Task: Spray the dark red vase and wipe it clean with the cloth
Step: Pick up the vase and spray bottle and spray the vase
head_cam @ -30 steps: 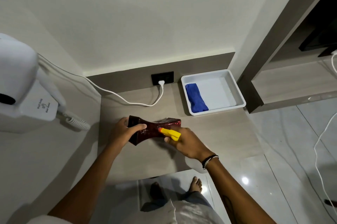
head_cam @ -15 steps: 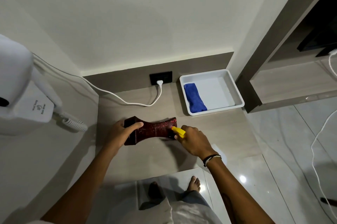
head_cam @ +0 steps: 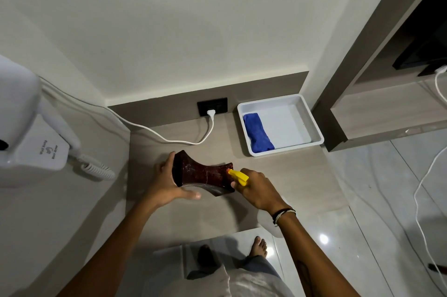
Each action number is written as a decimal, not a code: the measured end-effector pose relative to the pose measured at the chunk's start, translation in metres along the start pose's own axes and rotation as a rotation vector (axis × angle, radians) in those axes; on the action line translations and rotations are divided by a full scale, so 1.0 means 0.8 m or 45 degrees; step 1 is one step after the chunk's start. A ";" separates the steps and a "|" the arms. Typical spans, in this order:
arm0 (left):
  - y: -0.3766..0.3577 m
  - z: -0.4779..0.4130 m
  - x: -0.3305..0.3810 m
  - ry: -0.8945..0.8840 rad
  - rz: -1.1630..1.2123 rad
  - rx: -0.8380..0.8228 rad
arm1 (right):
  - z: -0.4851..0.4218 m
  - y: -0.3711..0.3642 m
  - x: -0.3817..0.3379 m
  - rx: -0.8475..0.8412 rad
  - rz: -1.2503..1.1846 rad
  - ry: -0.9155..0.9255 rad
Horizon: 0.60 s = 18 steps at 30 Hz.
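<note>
The dark red vase [head_cam: 205,174] lies on its side above the wooden counter [head_cam: 290,175], with flared ends and a narrow waist. My left hand [head_cam: 167,183] grips its left end, thumb underneath. My right hand [head_cam: 258,190] is wrapped around a spray bottle whose yellow nozzle [head_cam: 238,176] points at the vase's right end, almost touching it. The bottle's body is hidden under the hand. The blue cloth [head_cam: 257,133] lies folded in the left part of a white tray [head_cam: 312,124] at the back right of the counter.
A white cable [head_cam: 169,138] runs across the back of the counter to a wall socket [head_cam: 212,106]. A white wall-mounted hair dryer [head_cam: 29,124] with a coiled cord hangs at the left. The counter's front edge is near my feet; tiled floor lies to the right.
My left hand has turned the vase, so its thumb is now underneath. The spray nozzle slid from the vase's middle to its right end.
</note>
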<state>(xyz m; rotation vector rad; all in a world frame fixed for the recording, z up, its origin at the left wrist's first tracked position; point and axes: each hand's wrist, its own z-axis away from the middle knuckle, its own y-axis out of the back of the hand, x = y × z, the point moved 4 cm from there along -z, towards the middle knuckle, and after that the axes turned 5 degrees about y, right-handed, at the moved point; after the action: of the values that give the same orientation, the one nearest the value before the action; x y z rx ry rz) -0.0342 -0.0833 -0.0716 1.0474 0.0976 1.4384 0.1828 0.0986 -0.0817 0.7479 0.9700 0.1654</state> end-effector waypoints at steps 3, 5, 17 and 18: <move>0.008 0.000 0.003 -0.127 -0.156 0.172 | -0.002 -0.001 -0.002 -0.029 -0.007 0.029; 0.014 0.000 0.009 -0.256 -0.239 0.276 | -0.003 -0.001 -0.004 -0.040 0.006 0.058; 0.012 -0.004 0.017 -0.275 0.034 0.342 | -0.008 -0.002 -0.030 -0.076 -0.054 0.197; 0.013 -0.009 0.015 -0.213 0.095 0.331 | -0.009 -0.002 -0.034 -0.088 -0.060 0.212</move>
<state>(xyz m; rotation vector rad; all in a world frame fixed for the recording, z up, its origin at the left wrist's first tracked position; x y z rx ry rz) -0.0444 -0.0718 -0.0630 1.3932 0.1279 1.4244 0.1610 0.0883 -0.0664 0.6549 1.1333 0.2216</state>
